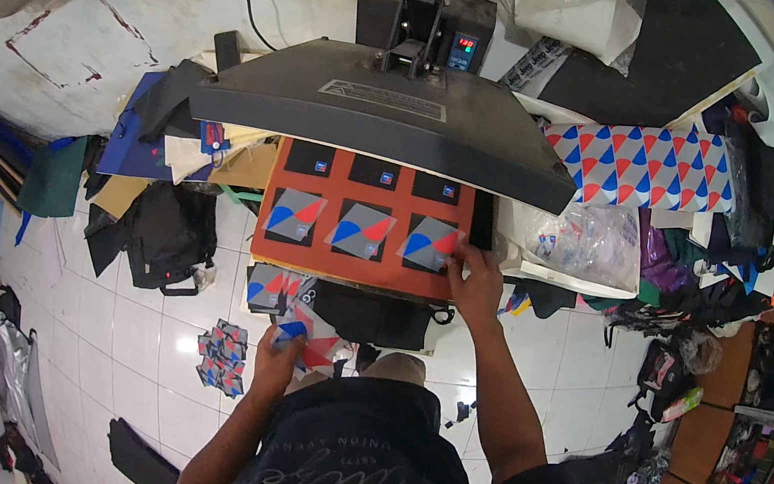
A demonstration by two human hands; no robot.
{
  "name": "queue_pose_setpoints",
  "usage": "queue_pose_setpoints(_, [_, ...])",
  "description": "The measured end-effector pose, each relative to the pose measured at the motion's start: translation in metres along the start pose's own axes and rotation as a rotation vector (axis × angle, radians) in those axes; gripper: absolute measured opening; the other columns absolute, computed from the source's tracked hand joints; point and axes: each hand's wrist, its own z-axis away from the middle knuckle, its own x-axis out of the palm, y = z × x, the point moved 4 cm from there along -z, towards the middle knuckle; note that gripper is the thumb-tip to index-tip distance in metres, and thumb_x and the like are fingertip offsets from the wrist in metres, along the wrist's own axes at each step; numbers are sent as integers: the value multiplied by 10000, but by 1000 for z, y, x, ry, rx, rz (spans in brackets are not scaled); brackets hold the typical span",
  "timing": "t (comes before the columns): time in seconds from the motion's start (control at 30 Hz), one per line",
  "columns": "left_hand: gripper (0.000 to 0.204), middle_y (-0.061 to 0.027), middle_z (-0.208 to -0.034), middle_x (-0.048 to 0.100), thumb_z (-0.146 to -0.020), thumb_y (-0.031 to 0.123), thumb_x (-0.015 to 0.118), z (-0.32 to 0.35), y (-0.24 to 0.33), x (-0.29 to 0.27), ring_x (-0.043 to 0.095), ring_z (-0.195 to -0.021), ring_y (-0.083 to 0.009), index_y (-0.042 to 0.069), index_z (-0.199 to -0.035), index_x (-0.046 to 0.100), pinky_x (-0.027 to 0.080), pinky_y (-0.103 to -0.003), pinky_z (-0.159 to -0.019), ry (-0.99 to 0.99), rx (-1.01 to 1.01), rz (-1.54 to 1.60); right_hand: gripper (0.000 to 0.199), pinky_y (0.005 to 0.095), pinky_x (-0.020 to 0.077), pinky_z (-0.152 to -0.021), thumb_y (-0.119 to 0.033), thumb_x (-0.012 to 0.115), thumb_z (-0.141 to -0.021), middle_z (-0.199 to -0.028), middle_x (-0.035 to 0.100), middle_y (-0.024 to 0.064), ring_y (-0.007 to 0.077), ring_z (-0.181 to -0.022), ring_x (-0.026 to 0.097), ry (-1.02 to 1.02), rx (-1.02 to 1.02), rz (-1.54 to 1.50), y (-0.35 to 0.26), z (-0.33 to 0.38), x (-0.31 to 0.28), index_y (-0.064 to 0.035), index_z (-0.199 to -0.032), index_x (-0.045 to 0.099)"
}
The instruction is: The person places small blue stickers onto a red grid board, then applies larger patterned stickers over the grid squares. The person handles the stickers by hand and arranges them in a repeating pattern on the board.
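Observation:
My left hand (277, 358) is closed on several patterned transfer sheets (318, 345) in grey, red and blue, held in front of my body. In front of me is a heat press with its dark upper plate (382, 115) raised. On its orange-red pad (318, 260), three black fabric squares (387, 175) with small printed marks lie in the far row. In the near row, patterned squares lie slightly askew over black squares. My right hand (477, 282) pinches the edge of the rightmost patterned square (431, 243); its fingertips partly hide that corner.
More patterned squares (269, 286) lie just below the pad's near edge, and a pile of them (223, 358) lies on the tiled floor. A patterned sheet (642, 166) and a white tray with plastic-wrapped items (584, 243) are at right. A black bag (170, 236) stands at left.

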Motion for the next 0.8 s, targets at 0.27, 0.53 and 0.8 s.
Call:
queue_pose_setpoints(0.27, [255,-68,-945,627,-830,96,648,-1,13,7,599,-831,-171,24,-1066,587,483,-306,-754,-27,-98,194,234,411,492,-690,-156,654,-836,-890,606,138,312,-792,610,53,63,-26,17,12,-8,-62,-1049,632])
queue_pose_setpoints(0.53, [236,-72,-953,624,-839,64,626,-11,-2,18,616,-849,-188,18,-1064,576,507,-319,-762,-84,-115,341,260,436,492,-709,-212,681,-819,-938,607,174,350,-829,611,14,36,-46,0,2,-12,-62,-1027,638])
queue_pose_setpoints(0.8, [247,-62,-939,629,-820,92,676,1,30,24,610,-834,-165,33,-1044,590,492,-297,-770,-79,-47,312,518,273,458,-676,-306,826,-709,-963,571,40,122,-787,528,-467,228,-599,-83,34,-2,-53,-1093,587])
